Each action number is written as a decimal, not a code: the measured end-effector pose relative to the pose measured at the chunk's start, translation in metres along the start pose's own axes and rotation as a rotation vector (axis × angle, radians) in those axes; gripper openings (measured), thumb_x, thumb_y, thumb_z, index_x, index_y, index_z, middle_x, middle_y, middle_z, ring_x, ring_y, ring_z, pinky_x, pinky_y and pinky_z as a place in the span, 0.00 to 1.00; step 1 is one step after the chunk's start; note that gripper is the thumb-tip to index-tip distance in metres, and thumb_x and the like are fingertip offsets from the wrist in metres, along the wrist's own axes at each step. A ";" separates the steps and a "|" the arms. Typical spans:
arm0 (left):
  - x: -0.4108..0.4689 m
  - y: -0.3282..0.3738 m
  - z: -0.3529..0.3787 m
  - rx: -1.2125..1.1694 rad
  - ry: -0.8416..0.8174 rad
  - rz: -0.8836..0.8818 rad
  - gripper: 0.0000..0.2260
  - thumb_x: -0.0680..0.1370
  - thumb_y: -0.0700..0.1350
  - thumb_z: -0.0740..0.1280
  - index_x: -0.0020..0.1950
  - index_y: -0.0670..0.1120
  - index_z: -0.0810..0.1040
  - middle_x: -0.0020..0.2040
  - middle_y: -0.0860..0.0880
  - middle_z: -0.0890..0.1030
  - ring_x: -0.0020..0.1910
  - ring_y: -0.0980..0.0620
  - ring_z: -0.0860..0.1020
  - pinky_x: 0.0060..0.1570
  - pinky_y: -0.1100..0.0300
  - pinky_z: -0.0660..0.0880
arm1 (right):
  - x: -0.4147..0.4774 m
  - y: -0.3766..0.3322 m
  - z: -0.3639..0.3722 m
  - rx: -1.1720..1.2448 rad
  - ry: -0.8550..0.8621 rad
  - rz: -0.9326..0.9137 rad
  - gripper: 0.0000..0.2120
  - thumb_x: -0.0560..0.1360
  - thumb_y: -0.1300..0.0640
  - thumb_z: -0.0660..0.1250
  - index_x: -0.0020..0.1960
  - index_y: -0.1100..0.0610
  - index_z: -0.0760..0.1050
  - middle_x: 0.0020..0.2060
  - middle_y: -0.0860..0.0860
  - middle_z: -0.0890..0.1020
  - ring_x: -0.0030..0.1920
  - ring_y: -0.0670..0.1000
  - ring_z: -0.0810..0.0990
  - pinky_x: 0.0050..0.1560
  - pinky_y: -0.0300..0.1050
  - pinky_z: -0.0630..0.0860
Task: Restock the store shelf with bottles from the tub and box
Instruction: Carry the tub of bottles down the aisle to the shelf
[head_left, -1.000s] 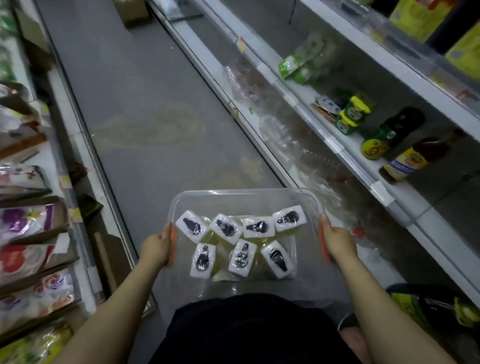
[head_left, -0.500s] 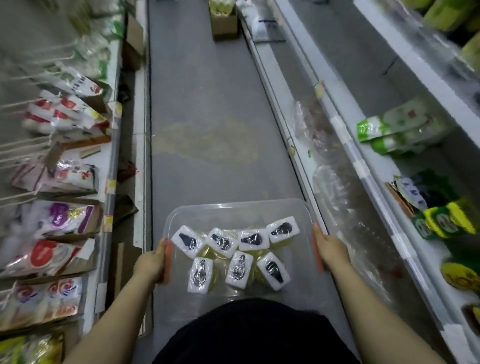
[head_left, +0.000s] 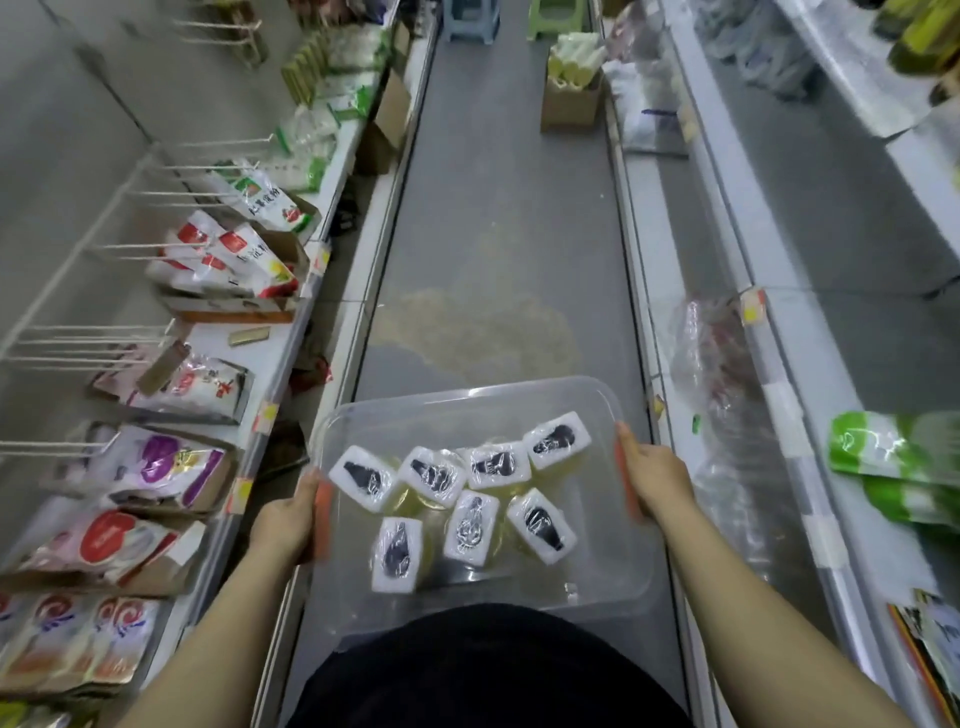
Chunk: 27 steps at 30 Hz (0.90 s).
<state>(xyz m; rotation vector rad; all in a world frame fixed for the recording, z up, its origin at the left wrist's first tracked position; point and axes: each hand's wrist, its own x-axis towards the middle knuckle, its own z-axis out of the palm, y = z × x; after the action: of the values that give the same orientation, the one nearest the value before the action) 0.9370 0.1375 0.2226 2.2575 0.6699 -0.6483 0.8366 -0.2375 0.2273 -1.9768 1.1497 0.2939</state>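
I carry a clear plastic tub (head_left: 483, 400) in front of my waist, over the aisle floor. Inside stand several bottles (head_left: 470, 491) of yellow liquid, seen from above, each with a white wrapped top and a black mark. My left hand (head_left: 288, 517) grips the tub's left side at its orange handle. My right hand (head_left: 652, 480) grips the right side at the other orange handle. The store shelf (head_left: 810, 364) on my right is mostly bare here, with green packets (head_left: 893, 462) near its front.
A grey aisle floor runs ahead between two shelf rows. The left shelf (head_left: 291, 343) holds bagged goods and wire hooks. A cardboard box (head_left: 569, 96) with pale items stands on the floor far ahead, near white sacks (head_left: 641, 109) and two stools (head_left: 472, 18). Plastic wrap lies on the right lower shelf.
My view has swung left from the right-hand shelf to look straight down the aisle. The dark bottles on that shelf have left the view. Both hands keep their grip on the tub.
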 end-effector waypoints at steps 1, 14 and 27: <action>0.016 0.015 0.001 -0.005 -0.013 0.004 0.36 0.78 0.67 0.55 0.58 0.33 0.78 0.55 0.33 0.78 0.51 0.38 0.77 0.53 0.49 0.73 | 0.013 -0.010 0.003 -0.002 0.004 0.012 0.31 0.79 0.36 0.53 0.34 0.60 0.75 0.38 0.59 0.79 0.36 0.56 0.75 0.38 0.46 0.68; 0.182 0.206 -0.007 0.111 -0.123 0.112 0.36 0.79 0.66 0.52 0.60 0.33 0.77 0.59 0.32 0.78 0.58 0.35 0.77 0.60 0.48 0.73 | 0.127 -0.158 -0.005 -0.037 0.104 0.084 0.34 0.82 0.40 0.50 0.51 0.70 0.79 0.50 0.67 0.81 0.36 0.57 0.75 0.40 0.47 0.69; 0.268 0.375 0.052 0.269 0.015 0.081 0.35 0.82 0.60 0.48 0.58 0.29 0.77 0.58 0.29 0.77 0.59 0.34 0.76 0.58 0.51 0.70 | 0.360 -0.263 -0.053 -0.097 -0.018 -0.018 0.28 0.82 0.40 0.50 0.35 0.59 0.73 0.39 0.59 0.77 0.40 0.57 0.75 0.41 0.46 0.68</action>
<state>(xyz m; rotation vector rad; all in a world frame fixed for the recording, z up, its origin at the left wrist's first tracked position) 1.3547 -0.0631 0.2010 2.5245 0.5200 -0.7183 1.2401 -0.4327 0.2026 -2.0638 1.1248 0.3640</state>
